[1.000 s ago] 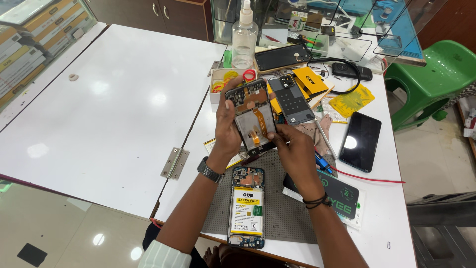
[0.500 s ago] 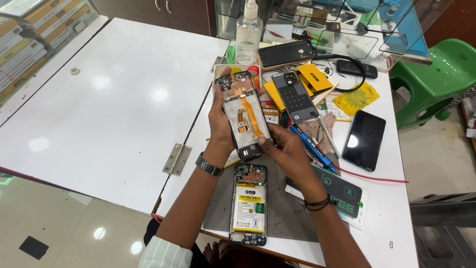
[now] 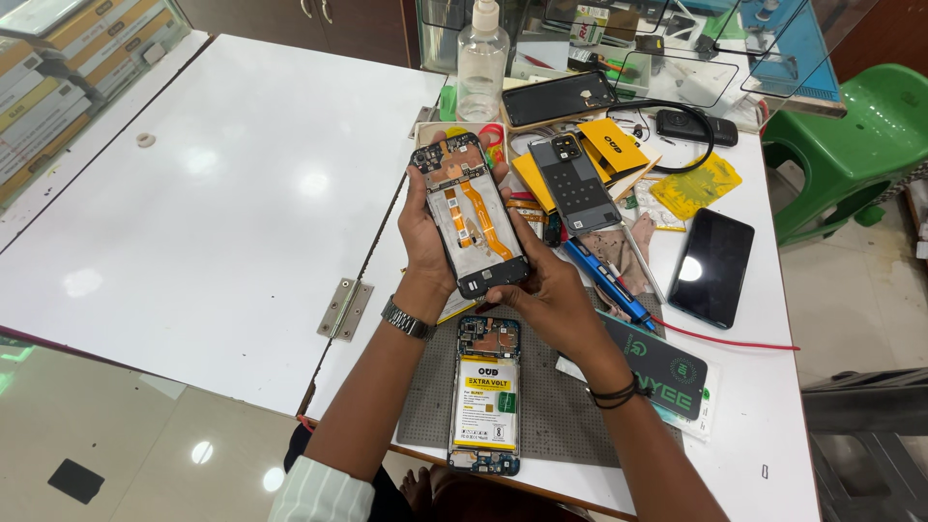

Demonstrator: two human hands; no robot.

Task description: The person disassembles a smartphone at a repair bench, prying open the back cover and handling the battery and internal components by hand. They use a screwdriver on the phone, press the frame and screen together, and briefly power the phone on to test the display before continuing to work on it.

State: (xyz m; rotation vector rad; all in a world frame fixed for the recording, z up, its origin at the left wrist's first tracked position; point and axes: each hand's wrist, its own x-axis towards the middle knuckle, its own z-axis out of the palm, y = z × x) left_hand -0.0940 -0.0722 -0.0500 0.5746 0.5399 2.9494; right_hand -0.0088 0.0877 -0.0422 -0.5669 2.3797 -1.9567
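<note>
- Two hands meet around one opened phone frame, held up above the worktop in the head view, its inner side facing the camera with an orange ribbon cable running down its middle.
- Left hand, a watch on its wrist, is closed along the frame's left edge, with fingertips showing at the top corner.
- Right hand is closed on the frame's lower end, thumb laid across the bottom edge; dark bands circle its wrist.
- Below the hands, a second opened phone with a white and yellow battery lies flat on a grey work mat.
- Just right of the held frame lies a grey back cover, resting on a yellow box.
- Blue tool lies near the right hand, on the mat's upper right edge.
- Black phone, screen up, sits well to the right.
- Clear pump bottle stands at the far edge, beside a dark phone back.
- Green plastic chair stands on the floor past the worktop's right side.
</note>
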